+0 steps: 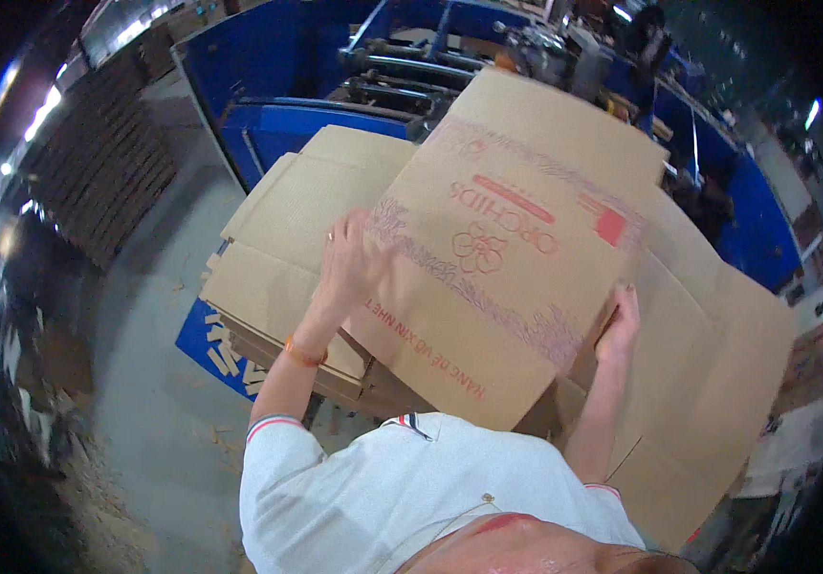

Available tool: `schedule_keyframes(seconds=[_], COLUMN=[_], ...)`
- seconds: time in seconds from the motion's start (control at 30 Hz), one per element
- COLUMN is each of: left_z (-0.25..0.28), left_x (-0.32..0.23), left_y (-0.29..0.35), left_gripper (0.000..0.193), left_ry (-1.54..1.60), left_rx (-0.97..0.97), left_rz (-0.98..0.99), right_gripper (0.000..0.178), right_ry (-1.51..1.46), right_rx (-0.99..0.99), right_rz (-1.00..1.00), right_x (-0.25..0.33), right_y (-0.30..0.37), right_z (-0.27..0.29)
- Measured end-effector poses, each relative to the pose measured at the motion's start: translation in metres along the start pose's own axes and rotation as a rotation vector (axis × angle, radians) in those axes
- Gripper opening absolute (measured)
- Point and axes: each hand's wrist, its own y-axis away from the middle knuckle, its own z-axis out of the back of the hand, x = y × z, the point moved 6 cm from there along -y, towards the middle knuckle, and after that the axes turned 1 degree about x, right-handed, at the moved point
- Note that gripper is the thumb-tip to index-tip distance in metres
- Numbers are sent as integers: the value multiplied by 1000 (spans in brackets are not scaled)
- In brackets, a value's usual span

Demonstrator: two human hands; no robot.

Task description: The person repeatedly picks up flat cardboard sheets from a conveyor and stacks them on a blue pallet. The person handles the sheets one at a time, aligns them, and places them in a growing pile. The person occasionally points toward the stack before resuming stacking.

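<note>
A flattened cardboard box (516, 277) with red and purple print lies tilted in front of me, between my two hands. My left hand (352, 260), with a ring and an orange band at the wrist, is closed on its left edge; the fingers are slightly smeared. On the opposite edge, my right hand (620, 323) grips the same box with curled fingers, partly hidden. Beneath and to the left is a stack of plain flat cardboard (282, 230). Another large unprinted cardboard sheet (717, 354) spreads out under my right forearm.
Beyond the cardboard stands a blue machine (287, 120) with metal rollers (411, 69). Cardboard scraps (223, 356) lie on a blue surface below the stack and on the grey floor (143, 383). Tall piles of stacked cardboard (96, 191) rise at the far left.
</note>
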Motion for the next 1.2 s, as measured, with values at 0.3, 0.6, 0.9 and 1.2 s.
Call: schedule_keyframes(seconds=[0.3, 0.6, 0.9, 1.2], left_z=[-13, 36, 83, 10], left_x=[-102, -26, 38, -86], left_y=[108, 35, 47, 24], left_gripper=[66, 33, 25, 53], left_ry=[-78, 277, 151, 129], left_rx=[718, 28, -201, 415], left_rz=[-498, -111, 327, -369], right_gripper=[48, 75, 51, 30], right_ry=[762, 1764, -193, 1099], right_rx=[-105, -1464, -1043, -619], right_rz=[74, -349, 208, 518], right_x=[-34, 61, 26, 104], right_y=[2, 270, 297, 118], right_z=[25, 350, 397, 148])
